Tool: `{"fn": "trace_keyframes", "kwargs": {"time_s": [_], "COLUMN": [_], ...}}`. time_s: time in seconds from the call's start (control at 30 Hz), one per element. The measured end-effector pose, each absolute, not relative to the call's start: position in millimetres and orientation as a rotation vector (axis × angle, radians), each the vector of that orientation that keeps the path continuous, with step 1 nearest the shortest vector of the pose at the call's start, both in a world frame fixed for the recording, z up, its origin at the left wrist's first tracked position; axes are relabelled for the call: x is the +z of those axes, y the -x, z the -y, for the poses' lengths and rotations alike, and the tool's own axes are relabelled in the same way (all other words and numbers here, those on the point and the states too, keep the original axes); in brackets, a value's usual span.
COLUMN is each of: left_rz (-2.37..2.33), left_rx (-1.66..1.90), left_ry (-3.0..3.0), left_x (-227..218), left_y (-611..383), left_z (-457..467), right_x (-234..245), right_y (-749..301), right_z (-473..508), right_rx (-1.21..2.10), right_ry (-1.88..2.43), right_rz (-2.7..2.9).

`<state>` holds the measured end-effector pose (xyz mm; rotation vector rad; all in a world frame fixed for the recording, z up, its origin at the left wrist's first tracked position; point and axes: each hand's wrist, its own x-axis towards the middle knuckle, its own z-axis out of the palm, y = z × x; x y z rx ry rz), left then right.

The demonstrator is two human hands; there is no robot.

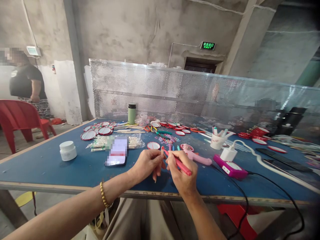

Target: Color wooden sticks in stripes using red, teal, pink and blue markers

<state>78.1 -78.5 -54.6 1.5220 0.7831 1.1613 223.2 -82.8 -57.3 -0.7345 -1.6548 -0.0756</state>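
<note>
One concrete wall (pixel 120 30) backs a blue desk (pixel 92 175) and a perforated metal screen (pixel 140 87); above the desk's near edge are the right hand (pixel 184 180), fingers closed around a red pen (pixel 183 166), and the left hand (pixel 145 165), fingers pinching a thin stick (pixel 162 152).

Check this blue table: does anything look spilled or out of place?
Possibly the small colorful bits beside the green-handled pliers: they lie strewn loose on the tabletop, not gathered in a container, so they look spilled, though that may be deliberate.
</note>
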Motion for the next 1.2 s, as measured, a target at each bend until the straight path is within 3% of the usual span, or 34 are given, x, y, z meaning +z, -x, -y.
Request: {"fn": "trace_keyframes", "kwargs": {"time_s": [1.2], "left_rz": [-0.787], "left_rx": [1.158], "left_ry": [-1.521], "left_x": [-52.8], "left_y": [-77.7], "left_z": [80.3], "right_x": [-58.5], "right_y": [-222.3], "right_z": [81.8], "right_rx": [-0.116], "right_ry": [0.708], "right_rz": [1.674]}}
